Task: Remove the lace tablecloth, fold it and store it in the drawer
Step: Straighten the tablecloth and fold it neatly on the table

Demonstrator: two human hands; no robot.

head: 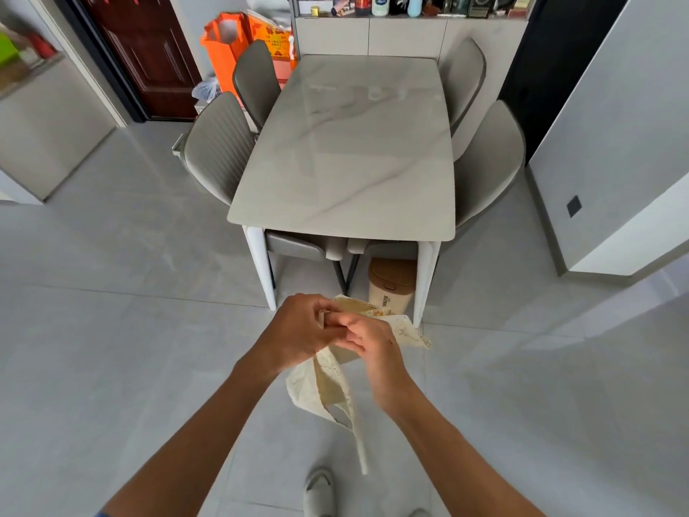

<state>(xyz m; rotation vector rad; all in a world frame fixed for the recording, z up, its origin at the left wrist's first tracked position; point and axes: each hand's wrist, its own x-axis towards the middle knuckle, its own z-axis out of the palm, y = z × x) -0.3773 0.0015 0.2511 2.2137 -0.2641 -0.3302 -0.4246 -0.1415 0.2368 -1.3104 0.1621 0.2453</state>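
**Cloth off the table, folding under way in mid-air**

The person is standing a step back from the marble table [346,151], which is showing its bare top, and is holding the lace tablecloth [328,382] out in front, above the floor tiles. The left hand [298,332] is curling its fingers round the gathered upper edge, and the right hand [369,343] is pinching the same bunch just beside it, the two hands touching. Part of the cloth is sticking up and out past the right hand; the rest is hanging down between the forearms, with one thin strip trailing lower toward a shoe [318,492].

It is looking light and limp, drooping wherever it is not held, so I would judge it will slump out of shape rather than keep a crease. The open lacework is likely to snag on fingers and tear if tugged. Taking it by the corners or along a straight edge, not by the bunched middle, seems the better hold for squaring it. Laying it on the table could help. No drawer is plainly in sight from here.
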